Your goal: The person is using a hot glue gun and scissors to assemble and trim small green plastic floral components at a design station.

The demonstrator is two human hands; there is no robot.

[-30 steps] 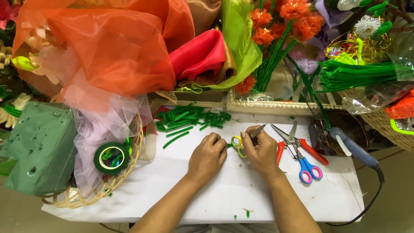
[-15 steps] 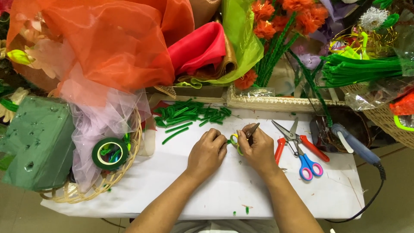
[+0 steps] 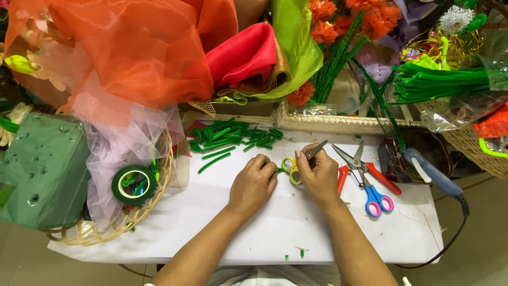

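Right hand grips small yellow-handled scissors, left hand pinching a short green stem piece beside them; heap of cut green stems just beyond on the white table.

Both forearms reach forward, converging; left hand curled palm-down, fingers bent; right hand close beside it, fingers pinched shut.

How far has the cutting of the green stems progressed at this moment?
Done: a pile of short green stem pieces lies on the white table. In hand: the right hand holds yellow-handled scissors; the left hand pinches what looks like a small green piece at them. Left: a bundle of long green stems waits uncut at upper right.
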